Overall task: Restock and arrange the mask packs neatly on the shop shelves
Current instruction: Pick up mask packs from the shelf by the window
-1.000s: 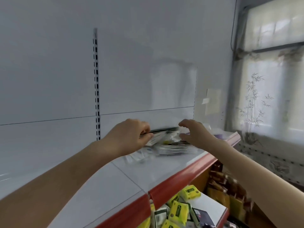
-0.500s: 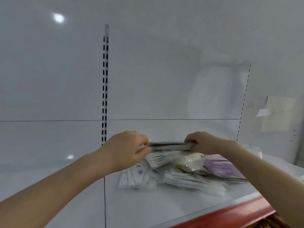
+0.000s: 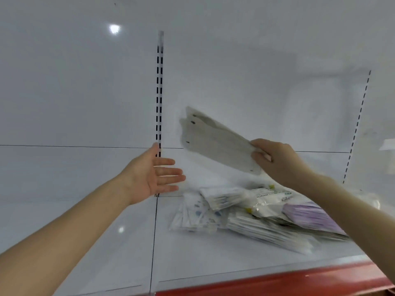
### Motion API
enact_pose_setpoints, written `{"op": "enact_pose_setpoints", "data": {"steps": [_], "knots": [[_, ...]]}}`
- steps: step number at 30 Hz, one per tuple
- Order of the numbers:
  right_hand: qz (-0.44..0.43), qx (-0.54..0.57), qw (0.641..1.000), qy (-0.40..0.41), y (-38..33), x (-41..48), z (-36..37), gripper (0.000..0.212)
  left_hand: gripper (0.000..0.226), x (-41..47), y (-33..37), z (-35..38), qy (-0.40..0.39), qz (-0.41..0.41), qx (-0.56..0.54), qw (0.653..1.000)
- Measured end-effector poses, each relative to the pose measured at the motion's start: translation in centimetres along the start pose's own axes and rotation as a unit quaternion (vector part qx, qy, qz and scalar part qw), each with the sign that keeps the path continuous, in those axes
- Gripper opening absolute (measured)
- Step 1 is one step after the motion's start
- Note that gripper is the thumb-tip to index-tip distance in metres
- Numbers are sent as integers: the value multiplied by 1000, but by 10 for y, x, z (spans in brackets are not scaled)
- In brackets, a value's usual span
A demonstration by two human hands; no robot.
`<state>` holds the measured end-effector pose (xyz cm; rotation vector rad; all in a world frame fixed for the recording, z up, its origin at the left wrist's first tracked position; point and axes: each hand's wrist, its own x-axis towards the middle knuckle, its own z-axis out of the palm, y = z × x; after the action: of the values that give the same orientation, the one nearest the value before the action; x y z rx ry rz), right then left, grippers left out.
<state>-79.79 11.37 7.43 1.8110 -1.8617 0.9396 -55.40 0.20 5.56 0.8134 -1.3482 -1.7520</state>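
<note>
My right hand (image 3: 275, 160) grips one end of a flat grey mask pack (image 3: 215, 142) and holds it in the air, tilted up to the left, above the shelf. My left hand (image 3: 154, 174) hovers to its left with the palm showing and fingers straight, holding nothing. Below the lifted pack, a loose pile of mask packs (image 3: 245, 216) lies on the white shelf (image 3: 192, 263): clear white packs, one with green print, and a purple pack (image 3: 310, 216) on the right.
The shelf has a red front edge (image 3: 277, 283) and a white back panel with slotted uprights (image 3: 159, 92). A seam splits the shelf into a left and a right board. My right forearm crosses over the pile's right side.
The grey pack, held at both ends over the pile before, is now raised and tilted in my right hand alone. My left hand let go and opened to the left.
</note>
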Motion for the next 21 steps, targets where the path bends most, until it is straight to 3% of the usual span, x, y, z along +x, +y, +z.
{"op": "enact_pose_setpoints", "data": {"steps": [2,5,9,11,14,15,18,19,21], "knots": [[-78,11,996,47,-22,-13,14,24,70,-6,4,-20,-24,-31,-105,994],[-226,-28,972,52,-46,-32,46,32,83,-17,7,-55,-75,-30,-142,986],[-318,-36,947,28,-64,-36,85,30,48,-40,8,-86,-54,-26,0,998],[-313,-13,949,-37,-74,-34,96,35,33,-47,4,-97,-16,5,33,999],[-185,126,961,-164,-92,-33,100,52,30,-57,-1,-118,44,54,65,995],[-134,177,962,-160,-98,-32,101,58,31,-62,-2,-125,59,70,81,993],[35,257,965,-35,-114,-20,106,72,32,-79,-4,-142,72,116,108,985],[104,314,942,-55,-120,-17,106,77,33,-85,-6,-147,70,126,108,984],[193,443,861,-158,-129,-15,111,82,37,-92,-10,-155,56,131,109,984]]}}
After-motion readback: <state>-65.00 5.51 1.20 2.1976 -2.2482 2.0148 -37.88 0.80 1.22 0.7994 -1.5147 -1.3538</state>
